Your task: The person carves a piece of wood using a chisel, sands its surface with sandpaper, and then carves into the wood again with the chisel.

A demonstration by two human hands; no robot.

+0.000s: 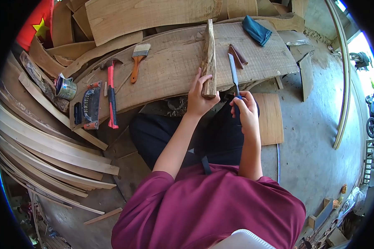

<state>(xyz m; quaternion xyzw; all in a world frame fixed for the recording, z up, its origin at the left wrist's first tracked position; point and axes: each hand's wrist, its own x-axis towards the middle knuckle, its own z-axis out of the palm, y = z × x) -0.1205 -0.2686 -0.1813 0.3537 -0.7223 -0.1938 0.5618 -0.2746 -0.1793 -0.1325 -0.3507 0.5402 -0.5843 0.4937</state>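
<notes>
My left hand is closed around the near end of a rough strip of wood, which points away from me over the plank bench. In my right hand is a chisel, gripped by its dark blue handle with the flat blade pointing up and away. The blade is apart from the wood strip, to its right. Just beyond the chisel lies a brown sheath-like piece on the bench. A folded dark teal cloth rests near the far right corner.
On the bench's left lie a brush, a red-handled hammer and a sanding or planing tool. A paint tin stands beyond them. Curved wooden strips fill the left floor. A board and a ruler are to my right.
</notes>
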